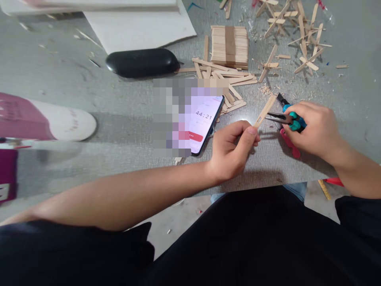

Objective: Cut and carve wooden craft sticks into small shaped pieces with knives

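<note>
My left hand (233, 149) pinches a wooden craft stick (268, 107) between thumb and fingers. The stick tilts up to the right and has a small rectangular slot near its lower end. In my right hand (315, 127) is a pair of long-nosed pliers (287, 119) with teal and dark handles, closed in the fist. Their jaws point left and reach close to the stick; whether they touch it I cannot tell. A black-tipped cutter (281, 99) shows just above the pliers, partly hidden by my fingers. Below them lies a pink-handled item (290, 143), its kind unclear.
A phone (202, 119) showing 44:21 lies left of my hand, partly pixelated. Behind it are loose craft sticks (238, 77), a banded stack (218, 45) and several crossed-stick pieces (309, 63). A black case (143, 62) and a pink-white bottle (47, 117) lie to the left.
</note>
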